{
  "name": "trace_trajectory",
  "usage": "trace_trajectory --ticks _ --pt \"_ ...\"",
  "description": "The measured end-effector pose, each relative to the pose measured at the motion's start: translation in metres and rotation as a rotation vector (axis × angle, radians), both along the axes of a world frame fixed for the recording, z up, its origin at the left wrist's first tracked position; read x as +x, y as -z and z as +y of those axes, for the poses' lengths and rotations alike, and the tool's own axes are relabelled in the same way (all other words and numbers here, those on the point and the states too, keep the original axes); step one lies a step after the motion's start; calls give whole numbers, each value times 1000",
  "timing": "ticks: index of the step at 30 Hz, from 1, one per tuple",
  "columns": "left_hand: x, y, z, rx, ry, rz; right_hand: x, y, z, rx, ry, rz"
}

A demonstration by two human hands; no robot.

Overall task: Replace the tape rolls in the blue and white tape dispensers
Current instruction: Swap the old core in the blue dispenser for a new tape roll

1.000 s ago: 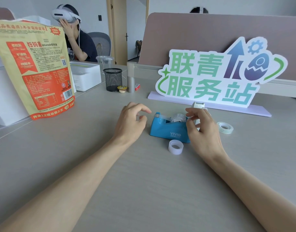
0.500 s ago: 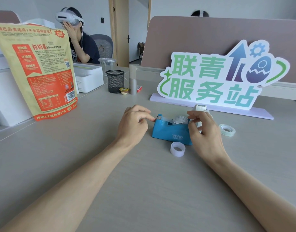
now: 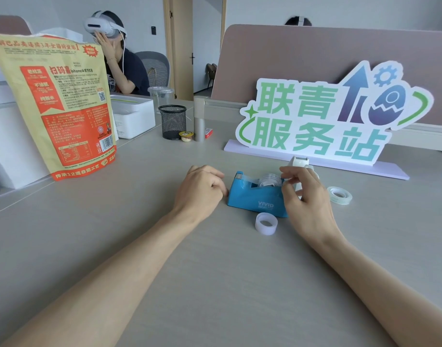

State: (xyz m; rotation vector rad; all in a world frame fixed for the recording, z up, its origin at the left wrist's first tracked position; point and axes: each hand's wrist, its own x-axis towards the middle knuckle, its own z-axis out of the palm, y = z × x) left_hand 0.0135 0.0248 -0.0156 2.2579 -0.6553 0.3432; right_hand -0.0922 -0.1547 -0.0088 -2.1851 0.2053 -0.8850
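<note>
The blue tape dispenser stands mid-table with a clear tape roll seated in it and a strip running to its cutter. My left hand is curled in a loose fist, its knuckles against the dispenser's cutter end. My right hand pinches at the right side of the seated roll. The white tape dispenser shows just behind my right fingers, mostly hidden. A white roll lies in front of the blue dispenser. A clear roll lies flat to the right.
A standing sign with green characters runs across the back. A large orange-and-yellow snack bag stands at the left. A black mesh cup, a white box and small items sit behind. A person with a headset sits far left.
My left hand has closed from spread fingers into a fist and moved right against the dispenser's cutter end. My right hand stays pinched at the roll.
</note>
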Motion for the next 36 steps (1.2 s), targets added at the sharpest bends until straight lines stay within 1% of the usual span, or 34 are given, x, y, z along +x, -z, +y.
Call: trace_trajectory --ticks 4,7,9,10,12,15,17,19,21,24,27,29,33,36 --pt "0 1 3 44 31 -5 -5 -3 2 70 -78 87" --pt "-6 -5 7 9 53 -145 -8 -4 2 83 -148 164" --pt "-11 -12 8 -57 159 -216 -7 -4 1 97 -161 212" --pt "-14 -14 8 -72 221 -212 -6 -3 0 106 -157 221" --pt "-17 -12 5 -29 282 -179 -5 -2 -1 138 -143 211" --pt "-18 -3 2 58 210 -170 -4 -1 0 187 -127 182" --pt "-17 -1 1 47 151 -137 -3 -2 0 188 -109 169" --pt "-15 -1 1 47 139 -113 -2 -2 0 177 -109 174" --pt "-13 1 1 81 163 -100 -1 -2 -1 218 -159 177" --pt "-12 2 2 119 177 -27 -1 0 -7 295 -272 208" --pt "-12 0 3 217 195 37 -1 3 -10 280 -363 205" --pt "-12 0 4 276 222 81 -1 4 -10 247 -381 192" --pt "-11 -3 0 247 210 188 3 5 -8 175 -333 191" --pt "-8 -6 -5 184 223 254 8 3 -5 174 -291 193"
